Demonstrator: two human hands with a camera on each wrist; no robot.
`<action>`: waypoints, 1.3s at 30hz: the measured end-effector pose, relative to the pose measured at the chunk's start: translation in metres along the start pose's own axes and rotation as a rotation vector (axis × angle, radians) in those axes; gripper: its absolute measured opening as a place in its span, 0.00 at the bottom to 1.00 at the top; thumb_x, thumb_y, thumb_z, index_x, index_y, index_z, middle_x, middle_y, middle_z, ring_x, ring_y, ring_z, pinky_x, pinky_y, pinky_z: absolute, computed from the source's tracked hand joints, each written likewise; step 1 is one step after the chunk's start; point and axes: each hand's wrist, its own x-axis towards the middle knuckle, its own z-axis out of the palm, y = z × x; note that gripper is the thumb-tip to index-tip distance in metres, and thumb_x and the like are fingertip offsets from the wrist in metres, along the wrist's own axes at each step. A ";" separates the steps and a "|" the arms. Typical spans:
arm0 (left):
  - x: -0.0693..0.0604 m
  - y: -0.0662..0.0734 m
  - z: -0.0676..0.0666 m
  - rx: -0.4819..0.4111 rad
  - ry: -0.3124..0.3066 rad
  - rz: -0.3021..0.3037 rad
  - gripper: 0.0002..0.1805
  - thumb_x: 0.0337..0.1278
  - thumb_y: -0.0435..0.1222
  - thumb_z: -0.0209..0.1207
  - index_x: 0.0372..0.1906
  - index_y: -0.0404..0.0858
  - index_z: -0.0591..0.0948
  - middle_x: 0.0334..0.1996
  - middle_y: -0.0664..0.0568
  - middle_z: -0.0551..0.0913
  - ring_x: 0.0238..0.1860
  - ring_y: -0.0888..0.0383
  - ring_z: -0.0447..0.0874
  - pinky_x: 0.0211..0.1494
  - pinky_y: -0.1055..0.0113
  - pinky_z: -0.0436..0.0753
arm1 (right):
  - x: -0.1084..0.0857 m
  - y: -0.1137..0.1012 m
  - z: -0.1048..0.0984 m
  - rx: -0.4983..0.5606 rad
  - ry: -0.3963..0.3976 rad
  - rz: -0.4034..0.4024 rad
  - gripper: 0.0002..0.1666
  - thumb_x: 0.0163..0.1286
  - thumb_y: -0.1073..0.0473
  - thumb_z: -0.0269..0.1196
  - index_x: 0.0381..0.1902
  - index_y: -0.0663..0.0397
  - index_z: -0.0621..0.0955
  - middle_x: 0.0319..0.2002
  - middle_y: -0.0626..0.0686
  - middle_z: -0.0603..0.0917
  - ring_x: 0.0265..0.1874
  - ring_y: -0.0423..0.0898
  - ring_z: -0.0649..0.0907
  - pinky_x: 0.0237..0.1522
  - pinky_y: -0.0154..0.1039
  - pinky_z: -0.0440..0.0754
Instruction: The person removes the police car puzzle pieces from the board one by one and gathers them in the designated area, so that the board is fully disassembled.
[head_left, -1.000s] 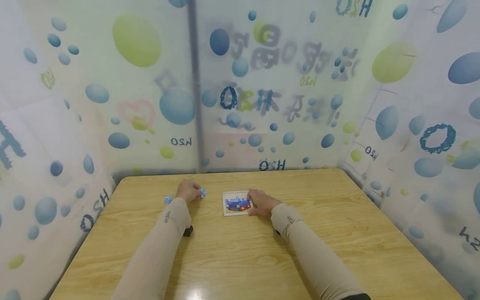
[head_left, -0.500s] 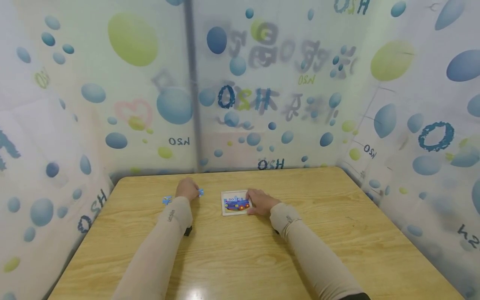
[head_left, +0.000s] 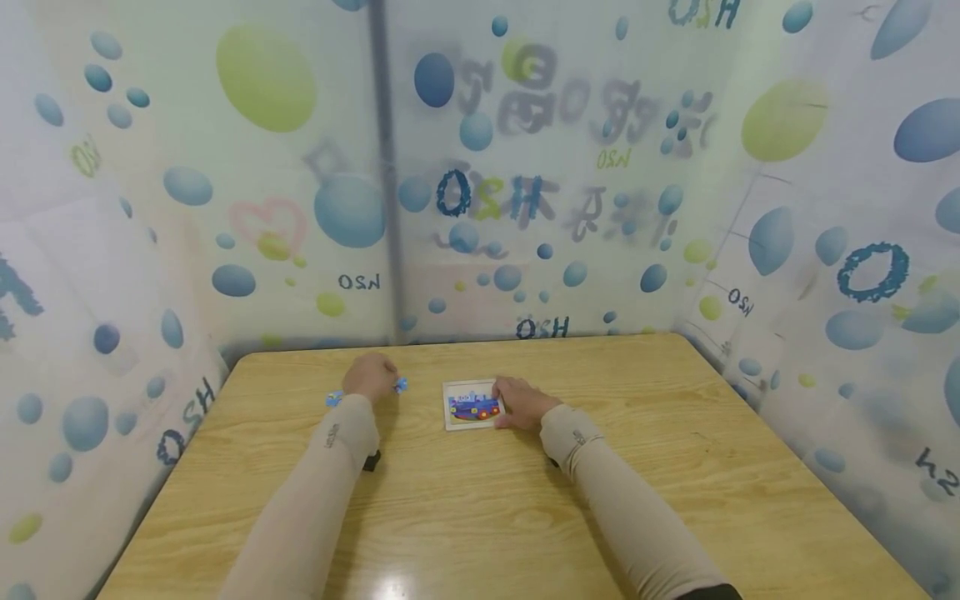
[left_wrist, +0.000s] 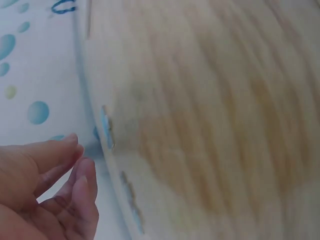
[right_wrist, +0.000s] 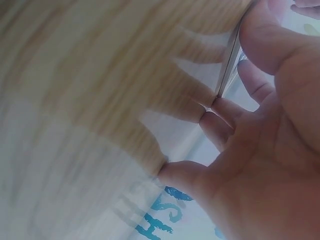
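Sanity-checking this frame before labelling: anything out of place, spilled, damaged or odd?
Nothing looks spilled or damaged on the table. One oddity: the H2O lettering on the backdrop reads mirrored, perhaps because the print is seen from behind. One blue piece and a second blue piece lie left of the picture board, which seems ordinary.

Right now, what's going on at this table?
A person in beige sleeves has both hands over a pale wood-grain table. The right hand holds the right edge of a rectangular, pale-rimmed board with a blue picture, lying flat. The left hand hovers near a small light-blue flat piece and a second light-blue piece; nothing shows between its fingertips.
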 end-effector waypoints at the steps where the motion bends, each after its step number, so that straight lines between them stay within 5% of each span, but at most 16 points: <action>1: -0.002 -0.001 -0.002 0.000 0.003 -0.001 0.14 0.69 0.36 0.58 0.53 0.34 0.85 0.53 0.40 0.86 0.53 0.40 0.84 0.52 0.46 0.85 | 0.000 0.000 0.000 -0.001 0.001 0.000 0.22 0.72 0.48 0.66 0.54 0.47 0.68 0.56 0.53 0.74 0.58 0.52 0.73 0.66 0.50 0.71; 7: -0.014 -0.007 -0.013 0.001 0.004 -0.005 0.16 0.71 0.38 0.55 0.54 0.34 0.84 0.54 0.40 0.85 0.51 0.42 0.84 0.48 0.48 0.85 | -0.001 -0.001 -0.002 0.004 0.005 -0.013 0.22 0.72 0.49 0.66 0.54 0.48 0.69 0.55 0.53 0.74 0.58 0.53 0.73 0.66 0.52 0.71; 14: -0.023 -0.008 -0.009 -0.048 -0.047 0.060 0.14 0.69 0.35 0.58 0.52 0.34 0.85 0.50 0.40 0.85 0.49 0.43 0.84 0.48 0.47 0.84 | -0.003 0.000 -0.005 0.014 0.004 -0.047 0.22 0.72 0.52 0.67 0.55 0.52 0.70 0.55 0.55 0.74 0.59 0.55 0.73 0.66 0.54 0.71; 24: -0.026 0.021 0.017 -0.025 -0.162 0.185 0.15 0.68 0.36 0.61 0.55 0.35 0.84 0.48 0.42 0.85 0.50 0.45 0.84 0.53 0.49 0.83 | -0.002 0.001 -0.003 0.023 0.005 -0.068 0.21 0.72 0.54 0.67 0.54 0.54 0.70 0.54 0.56 0.74 0.57 0.55 0.73 0.64 0.53 0.72; 30: -0.030 0.042 0.033 0.003 -0.181 0.250 0.14 0.68 0.35 0.61 0.54 0.36 0.84 0.46 0.43 0.86 0.49 0.47 0.84 0.54 0.50 0.83 | -0.003 -0.001 -0.002 -0.003 -0.022 -0.096 0.24 0.75 0.54 0.64 0.64 0.46 0.68 0.69 0.61 0.67 0.66 0.58 0.69 0.68 0.62 0.67; 39: -0.034 0.062 0.042 0.056 -0.221 0.221 0.13 0.67 0.35 0.63 0.53 0.38 0.86 0.49 0.47 0.86 0.52 0.49 0.84 0.58 0.50 0.81 | -0.003 -0.003 -0.002 0.003 -0.080 -0.043 0.30 0.76 0.50 0.60 0.73 0.29 0.66 0.79 0.64 0.50 0.78 0.65 0.52 0.70 0.75 0.53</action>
